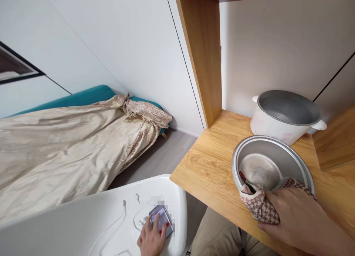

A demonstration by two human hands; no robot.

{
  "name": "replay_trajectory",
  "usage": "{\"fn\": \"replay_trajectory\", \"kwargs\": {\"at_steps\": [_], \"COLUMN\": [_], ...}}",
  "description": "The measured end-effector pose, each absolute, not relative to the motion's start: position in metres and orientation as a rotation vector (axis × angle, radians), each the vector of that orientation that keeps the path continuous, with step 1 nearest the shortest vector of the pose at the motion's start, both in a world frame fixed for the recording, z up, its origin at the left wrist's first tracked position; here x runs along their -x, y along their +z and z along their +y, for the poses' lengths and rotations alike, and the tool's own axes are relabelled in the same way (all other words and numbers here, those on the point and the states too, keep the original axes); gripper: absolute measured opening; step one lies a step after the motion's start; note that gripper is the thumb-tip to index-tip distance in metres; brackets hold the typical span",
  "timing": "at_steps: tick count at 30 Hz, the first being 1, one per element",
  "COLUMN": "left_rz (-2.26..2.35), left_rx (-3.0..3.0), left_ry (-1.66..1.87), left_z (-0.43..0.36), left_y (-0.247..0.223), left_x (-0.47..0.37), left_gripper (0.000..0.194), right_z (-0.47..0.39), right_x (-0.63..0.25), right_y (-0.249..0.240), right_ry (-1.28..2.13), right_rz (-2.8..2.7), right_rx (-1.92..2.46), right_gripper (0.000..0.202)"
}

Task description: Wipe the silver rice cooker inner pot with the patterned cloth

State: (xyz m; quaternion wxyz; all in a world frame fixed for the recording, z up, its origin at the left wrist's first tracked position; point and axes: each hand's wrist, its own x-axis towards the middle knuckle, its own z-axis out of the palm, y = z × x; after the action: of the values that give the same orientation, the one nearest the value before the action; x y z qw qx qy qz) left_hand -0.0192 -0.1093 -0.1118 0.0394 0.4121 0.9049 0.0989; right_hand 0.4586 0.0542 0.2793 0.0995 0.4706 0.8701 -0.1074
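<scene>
At the bottom centre, my left hand [153, 234] has its fingers spread on the screen of a phone [163, 219], which lies in a white basin-like surface [181, 211]. My right hand [294, 215] is closed on a brown-and-white patterned cloth [263, 208] over the near rim of a round metal bowl [259, 167]. The bowl rests on a wooden shelf top [205, 163]. Behind it stands a white pot [270, 125] with a dark grey inside and two side handles.
White charging cables [111, 224] lie left of the phone. A teal sofa [83, 97] covered by a beige sheet [69, 149] is at the left. An upright wooden panel [203, 56] rises behind the shelf top, near a white wall.
</scene>
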Motion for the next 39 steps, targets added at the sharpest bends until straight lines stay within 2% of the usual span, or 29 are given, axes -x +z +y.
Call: {"fn": "replay_trajectory", "kwargs": {"at_steps": [15,27,39], "left_rz": [2.775,2.764,2.840], "left_rx": [-1.269,-1.383,-1.413], "left_ry": [0.226,0.323,0.465], "left_z": [-0.104,-0.123,-0.130], "left_y": [-0.112,-0.120,-0.138], "left_x": [0.018,0.026,0.041], "left_gripper": [0.054,0.050,0.079], "right_z": [0.054,0.056,0.056], "right_x": [-0.460,-0.458,-0.458], "right_y": [0.276,0.280,0.275], "right_ry": [-0.288,-0.270,-0.310], "right_rz": [2.605,2.593,2.527], "right_rx": [-1.405,-1.330,-1.363], "right_gripper": [0.024,0.021,0.024]}}
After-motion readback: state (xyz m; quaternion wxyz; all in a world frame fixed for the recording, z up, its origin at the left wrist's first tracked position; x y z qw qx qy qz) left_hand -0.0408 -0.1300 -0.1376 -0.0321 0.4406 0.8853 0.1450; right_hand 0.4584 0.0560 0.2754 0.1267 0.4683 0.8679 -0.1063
